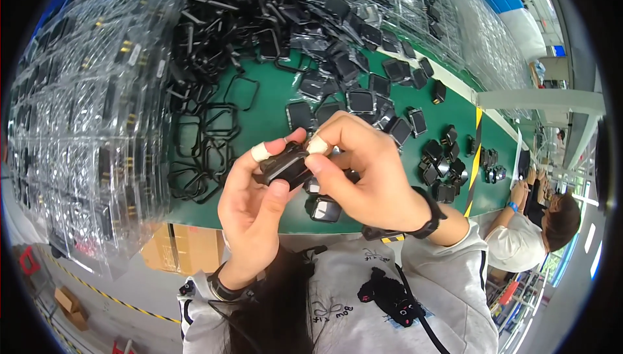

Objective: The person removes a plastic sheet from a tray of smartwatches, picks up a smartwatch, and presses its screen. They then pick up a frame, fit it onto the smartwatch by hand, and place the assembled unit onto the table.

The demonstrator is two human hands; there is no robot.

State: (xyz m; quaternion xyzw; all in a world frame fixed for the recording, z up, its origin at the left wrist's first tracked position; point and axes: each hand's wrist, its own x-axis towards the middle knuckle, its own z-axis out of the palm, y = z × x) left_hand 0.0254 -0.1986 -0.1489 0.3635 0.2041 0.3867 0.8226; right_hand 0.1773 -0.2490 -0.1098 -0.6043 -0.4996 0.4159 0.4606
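Between my two hands, above the near part of the green table (272,97), is a small black rectangular casing (285,164). My left hand (250,221) grips its near side with thumb and fingers. At its right end, the thumb and index finger of my right hand (373,169) pinch its edge; my fingertips partly hide it. White covers wrap some fingers of both hands. Just beyond my hands lie several dark square screen pieces (360,101), some in clear film. A shiny-faced square unit (326,210) rests beneath my right hand, near the table edge.
Clear plastic trays (97,114) are stacked high on the left. Thin black frames (217,120) lie loose beside a large heap (220,23). Small black units (441,162) cluster at right, near yellow-black tape (476,153). A co-worker (519,240) sits farther right. Below is a cardboard box (188,250).
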